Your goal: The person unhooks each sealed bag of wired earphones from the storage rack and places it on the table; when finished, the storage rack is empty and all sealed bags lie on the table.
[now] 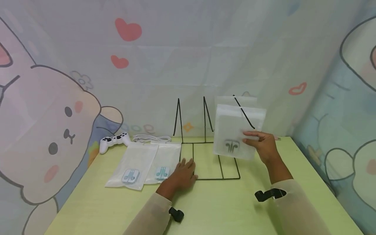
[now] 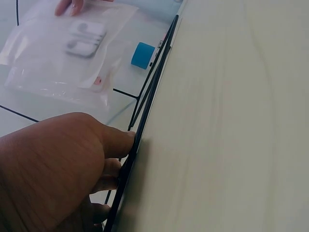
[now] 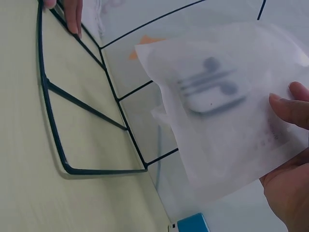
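Partly done, we judge: rear bag (image 1: pixel 224 100) apparently hung, front bag (image 1: pixel 232 125) pinched in right hand (image 1: pixel 262 147); two bags (image 1: pixel 136 160) left on worktop (image 1: pixel 217 209); left hand (image 1: pixel 183 174) rests, fingers extended, on rack (image 1: pixel 217 179).

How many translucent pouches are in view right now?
4 visible: the far-left pouch and neighbouring pouch on the table, the held pouch in the right hand, and the rear pouch, mostly hidden behind it. More may be hidden there.

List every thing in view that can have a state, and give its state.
Front bag: held up
Rear bag: mostly hidden
Right hand: pinching front bag
Wire rack: standing
Left hand: resting on wire rack
Two left bags: lying flat
Controller: resting, buttons showing
White cable: coiled
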### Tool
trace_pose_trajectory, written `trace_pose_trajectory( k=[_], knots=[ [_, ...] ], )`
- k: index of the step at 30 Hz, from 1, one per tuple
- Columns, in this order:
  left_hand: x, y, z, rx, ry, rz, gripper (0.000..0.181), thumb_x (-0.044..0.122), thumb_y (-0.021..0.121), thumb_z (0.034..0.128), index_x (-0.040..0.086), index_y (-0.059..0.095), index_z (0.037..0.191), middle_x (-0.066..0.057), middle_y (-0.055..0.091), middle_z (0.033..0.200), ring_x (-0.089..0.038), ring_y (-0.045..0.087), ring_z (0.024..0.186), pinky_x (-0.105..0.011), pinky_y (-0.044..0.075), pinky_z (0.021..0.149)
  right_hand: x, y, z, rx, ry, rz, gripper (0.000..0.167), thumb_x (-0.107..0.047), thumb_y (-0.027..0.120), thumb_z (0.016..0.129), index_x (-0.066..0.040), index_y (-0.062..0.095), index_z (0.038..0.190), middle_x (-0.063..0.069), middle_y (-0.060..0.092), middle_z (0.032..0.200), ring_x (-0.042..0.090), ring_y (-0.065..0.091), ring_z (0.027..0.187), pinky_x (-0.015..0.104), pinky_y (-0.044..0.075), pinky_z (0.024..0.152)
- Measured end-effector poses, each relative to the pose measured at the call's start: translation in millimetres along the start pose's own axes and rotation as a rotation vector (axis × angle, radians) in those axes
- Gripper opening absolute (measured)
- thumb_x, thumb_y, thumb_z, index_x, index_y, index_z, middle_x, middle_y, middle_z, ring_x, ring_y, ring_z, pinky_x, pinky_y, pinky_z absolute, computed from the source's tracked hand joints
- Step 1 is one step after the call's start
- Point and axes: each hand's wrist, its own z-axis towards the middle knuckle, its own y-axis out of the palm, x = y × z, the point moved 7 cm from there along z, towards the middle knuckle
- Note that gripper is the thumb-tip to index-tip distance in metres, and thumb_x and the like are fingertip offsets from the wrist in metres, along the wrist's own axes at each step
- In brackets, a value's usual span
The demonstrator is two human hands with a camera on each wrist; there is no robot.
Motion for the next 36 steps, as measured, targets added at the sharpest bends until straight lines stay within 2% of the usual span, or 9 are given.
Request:
trace_pose_trajectory(
  k=[3, 6, 11, 15, 18, 20, 22, 27, 36],
  knots=[
    [-0.8, 0.9, 1.4, -0.004, 0.0, 0.002, 0.067, 0.037, 0.048, 0.1155, 0.001, 0.034, 0.17, -0.018, 0.027, 0.181, -0.049, 0.016, 0.169, -0.062, 0.02, 0.137, 0, 1, -5.6, 0.019, -0.011, -0.011, 0.04, -0.016, 0.09, 0.092, -0.007, 0.08, 0.13, -0.025, 0.067, 0.127, 0.002, 0.06, 0.119, 0.015, 0.059, 0.086],
    [-0.9, -0.1, 2.0, -0.003, 0.005, 0.008, 0.066, 0.037, 0.048, 0.1156, 0.001, 0.035, 0.17, -0.018, 0.028, 0.181, -0.05, 0.017, 0.169, -0.062, 0.02, 0.137, 0, 1, -10.1, 0.039, -0.018, -0.013, 0.04, -0.016, 0.09, 0.092, -0.009, 0.081, 0.13, -0.028, 0.069, 0.124, -0.001, 0.059, 0.121, 0.014, 0.059, 0.087],
    [-0.4, -0.5, 2.3, -0.002, 0.011, 0.007, 0.066, 0.037, 0.048, 0.1155, 0.001, 0.035, 0.17, -0.019, 0.028, 0.181, -0.051, 0.017, 0.169, -0.063, 0.021, 0.136, 0, -2, -18.3, 0.064, -0.031, -0.014, 0.037, -0.012, 0.09, 0.092, -0.009, 0.082, 0.128, -0.029, 0.068, 0.124, -0.003, 0.055, 0.124, 0.012, 0.057, 0.089],
    [-1.1, 1.8, 2.3, -0.011, 0.002, 0.017, 0.067, 0.037, 0.048, 0.1155, 0.001, 0.035, 0.17, -0.018, 0.028, 0.181, -0.049, 0.017, 0.169, -0.062, 0.021, 0.137, -4, -3, -24.4, 0.076, -0.052, 0.015, 0.033, -0.006, 0.09, 0.09, -0.008, 0.084, 0.122, -0.024, 0.075, 0.106, -0.002, 0.07, 0.098, 0.016, 0.061, 0.08],
    [-1.9, 2.2, 3.3, -0.009, -0.001, 0.027, 0.067, 0.038, 0.048, 0.1154, 0.001, 0.035, 0.17, -0.017, 0.028, 0.181, -0.048, 0.017, 0.17, -0.062, 0.021, 0.137, -8, -1, -27.3, 0.06, -0.08, 0.092, 0.031, 0.001, 0.088, 0.089, -0.005, 0.085, 0.119, -0.017, 0.081, 0.096, 0.002, 0.077, 0.084, 0.019, 0.063, 0.075],
    [-2.3, 1.4, 3.6, -0.009, -0.003, 0.029, 0.067, 0.038, 0.048, 0.1153, 0.002, 0.035, 0.17, -0.017, 0.028, 0.181, -0.048, 0.017, 0.17, -0.062, 0.021, 0.137, -11, 0, -29.2, 0.045, -0.093, 0.137, 0.031, 0.004, 0.088, 0.088, -0.003, 0.085, 0.118, -0.014, 0.082, 0.097, 0.004, 0.079, 0.083, 0.021, 0.064, 0.074],
    [-2.5, 0.9, 3.6, -0.01, -0.004, 0.028, 0.067, 0.038, 0.048, 0.1154, 0.002, 0.035, 0.17, -0.017, 0.028, 0.181, -0.048, 0.017, 0.17, -0.061, 0.02, 0.137, -13, 1, -31.6, 0.032, -0.099, 0.161, 0.031, 0.005, 0.087, 0.088, -0.002, 0.084, 0.118, -0.015, 0.082, 0.104, 0.005, 0.081, 0.086, 0.023, 0.065, 0.075],
    [-1.7, -0.6, 3.5, -0.004, 0.007, 0.036, 0.066, 0.038, 0.048, 0.1157, 0.001, 0.035, 0.17, -0.018, 0.028, 0.181, -0.05, 0.018, 0.169, -0.062, 0.022, 0.136, -14, -1, -38.0, 0.032, -0.086, 0.174, 0.032, 0.006, 0.087, 0.087, -0.003, 0.085, 0.117, -0.015, 0.078, 0.113, 0.006, 0.081, 0.088, 0.024, 0.066, 0.075],
    [0.7, -1.5, 0.3, 0.007, 0.017, 0.022, 0.067, 0.037, 0.048, 0.1156, -0.001, 0.034, 0.17, -0.02, 0.03, 0.18, -0.052, 0.019, 0.168, -0.063, 0.022, 0.136, -18, -2, -48.1, 0.016, -0.11, 0.194, 0.031, 0.01, 0.085, 0.087, -0.001, 0.085, 0.116, -0.011, 0.082, 0.106, 0.007, 0.082, 0.087, 0.022, 0.065, 0.076]
  ],
)
